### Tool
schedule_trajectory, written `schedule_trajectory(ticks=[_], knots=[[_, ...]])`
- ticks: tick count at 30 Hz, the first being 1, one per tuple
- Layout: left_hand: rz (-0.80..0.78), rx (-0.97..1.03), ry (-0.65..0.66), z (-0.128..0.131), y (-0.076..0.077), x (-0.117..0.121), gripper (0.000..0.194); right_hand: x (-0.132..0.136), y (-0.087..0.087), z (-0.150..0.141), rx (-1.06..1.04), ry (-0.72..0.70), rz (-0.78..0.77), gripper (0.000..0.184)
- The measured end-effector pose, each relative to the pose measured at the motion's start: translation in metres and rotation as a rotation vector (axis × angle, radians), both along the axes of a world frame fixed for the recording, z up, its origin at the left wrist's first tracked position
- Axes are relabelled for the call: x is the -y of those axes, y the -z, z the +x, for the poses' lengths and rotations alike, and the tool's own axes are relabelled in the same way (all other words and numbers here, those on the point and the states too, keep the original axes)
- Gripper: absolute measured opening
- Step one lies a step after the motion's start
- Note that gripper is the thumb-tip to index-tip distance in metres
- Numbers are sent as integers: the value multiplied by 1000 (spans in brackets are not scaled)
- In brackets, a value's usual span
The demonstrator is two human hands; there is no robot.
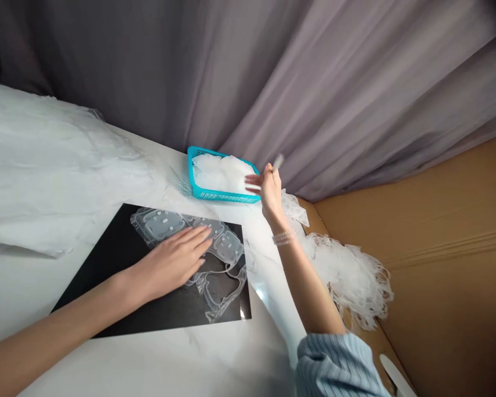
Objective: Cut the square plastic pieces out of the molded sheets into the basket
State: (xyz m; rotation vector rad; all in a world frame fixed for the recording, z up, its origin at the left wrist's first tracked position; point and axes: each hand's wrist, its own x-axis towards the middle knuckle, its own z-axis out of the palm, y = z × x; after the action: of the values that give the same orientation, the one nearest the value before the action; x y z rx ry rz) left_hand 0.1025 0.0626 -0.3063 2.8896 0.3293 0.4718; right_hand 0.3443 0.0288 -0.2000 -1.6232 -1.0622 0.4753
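My left hand [179, 262] lies flat, fingers stretched, over clear plastic moulded pieces [229, 248] on a black sheet [107, 270]. The pieces look like a thin transparent sheet with rounded outlines and small light dots; my hand covers part of it. My right hand [270, 190], with a beaded bracelet on its wrist, is at the right end of a blue plastic basket [225, 197]. Its fingers are blurred over the white, thin pieces [219, 171] heaped in the basket. A slim pale tool [278, 161], also blurred, sticks up from between thumb and palm.
On the left lies a large pile of translucent white sheets [53, 165]. White looped scraps [351, 275] are heaped on the right beside a brown cardboard wall [438, 253]. A grey curtain [231, 71] hangs behind the white marbled table [161, 364].
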Motion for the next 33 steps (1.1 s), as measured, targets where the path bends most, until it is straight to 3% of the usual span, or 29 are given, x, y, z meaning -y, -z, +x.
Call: schedule_trajectory(ticks=[2, 6, 11, 16, 23, 33], knots=[[96, 21, 78, 4, 4, 17, 42, 27, 19, -14, -24, -3, -9, 57], [142, 1, 42, 9, 7, 41, 46, 78, 58, -37, 6, -75, -87, 47], [160, -52, 2, 5, 11, 52, 49, 107, 85, -51, 65, -68, -151, 35], [235, -73, 9, 2, 16, 64, 50, 118, 91, -67, 249, -113, -162, 27], [312, -53, 24, 5, 12, 73, 47, 129, 88, -74, 430, -210, -97, 21], [274, -32, 2, 8, 9, 75, 45, 124, 91, -68, 564, -299, -95, 21]])
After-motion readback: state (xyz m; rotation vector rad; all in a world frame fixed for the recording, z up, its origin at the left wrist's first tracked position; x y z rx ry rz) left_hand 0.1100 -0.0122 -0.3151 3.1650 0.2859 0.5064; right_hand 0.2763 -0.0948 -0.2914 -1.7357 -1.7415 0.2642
